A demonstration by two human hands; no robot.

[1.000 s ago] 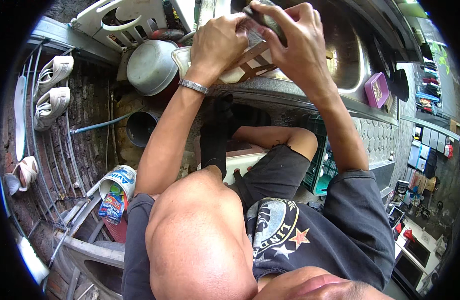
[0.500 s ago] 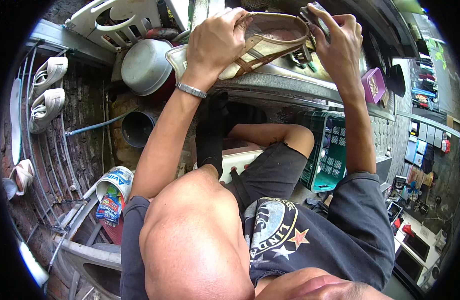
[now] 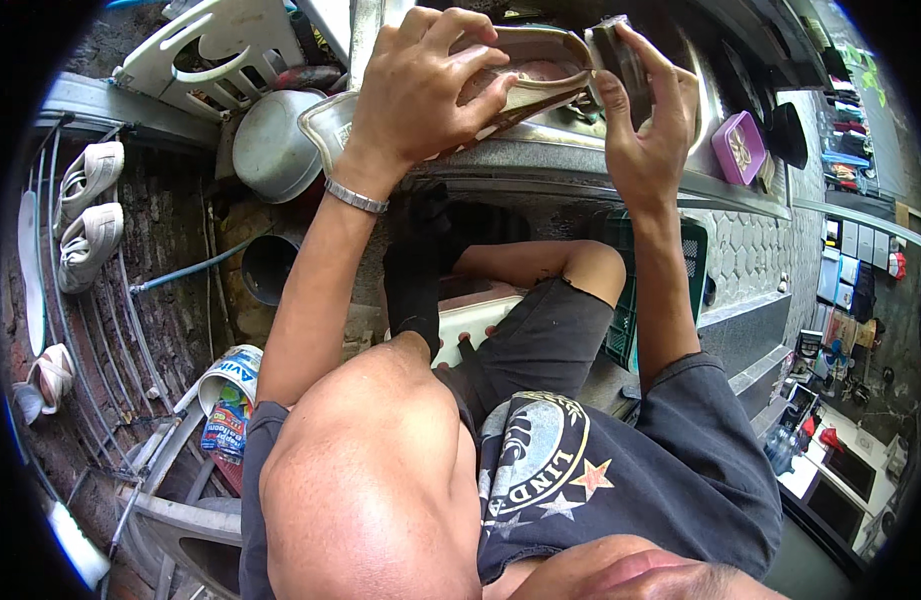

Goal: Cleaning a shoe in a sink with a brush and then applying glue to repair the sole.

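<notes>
My left hand (image 3: 425,85) is at the top centre, its fingers curled over a pale shoe (image 3: 325,125) with brown straps and an open upper, lying lengthwise over a steel sink (image 3: 740,200). Just right of the shoe's end, my right hand (image 3: 645,135) grips a dark block (image 3: 620,65) with a paler edge, perhaps a brush, held upright. Whether the block touches the shoe I cannot tell.
A metal pot (image 3: 275,145) and white plastic chair (image 3: 210,50) are at upper left, shoes (image 3: 85,240) on a wire rack (image 3: 120,330) below. A pink container (image 3: 740,145) sits right of the sink, a green crate (image 3: 660,280) beneath. A white bucket (image 3: 230,370) is at lower left.
My right hand and dark block moved right, away from my left hand, uncovering the shoe's upper, then slightly back left. My left hand shifted a little left and changed its finger hold.
</notes>
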